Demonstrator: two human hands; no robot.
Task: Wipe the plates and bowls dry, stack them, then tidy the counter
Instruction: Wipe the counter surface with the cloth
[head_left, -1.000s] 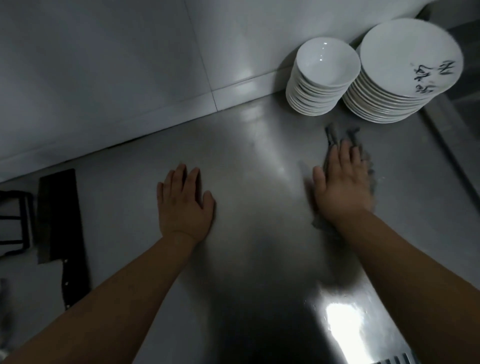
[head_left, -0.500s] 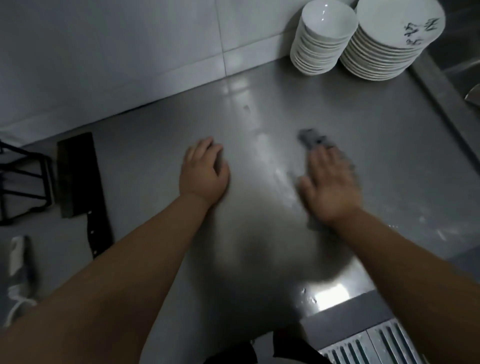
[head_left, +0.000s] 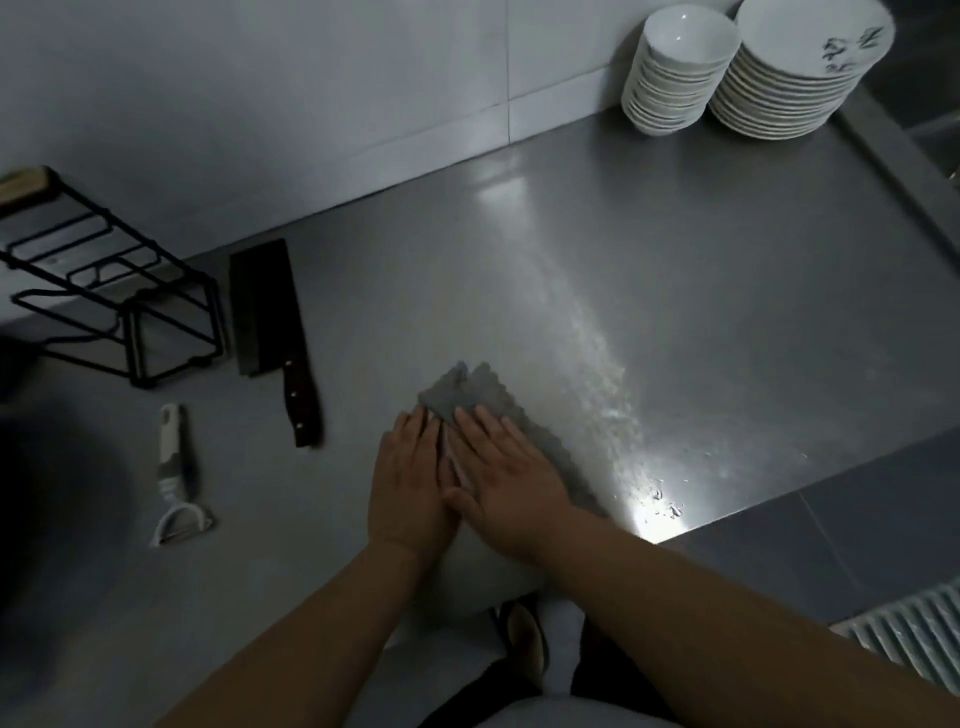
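We see both hands low on the steel table (head_left: 701, 270), side by side and touching. The right hand (head_left: 511, 480) lies flat on a grey cloth (head_left: 467, 395) with a scalloped edge, its fingers (head_left: 488, 428) straight and pressed down on the fabric, gripping nothing. The left hand (head_left: 410, 480) is flat too, fingers (head_left: 415, 434) straight and together, their tips at the cloth's near left corner. We cannot tell whether they rest on the cloth or on the bare table just beside it. The right thumb overlaps the edge of the left hand.

A streak of wet sheen (head_left: 608, 384) runs across the table just right of the cloth. The stack of white bowls (head_left: 670, 88) and the stack of white plates (head_left: 784, 88) stand touching each other in the far right corner against the tiled wall (head_left: 260, 104), well apart from the hands. The top plate carries dark brush marks.

To the left lie a cleaver (head_left: 265, 312) with a dark handle, a white peeler (head_left: 176, 478), and a black wire rack (head_left: 104, 291).
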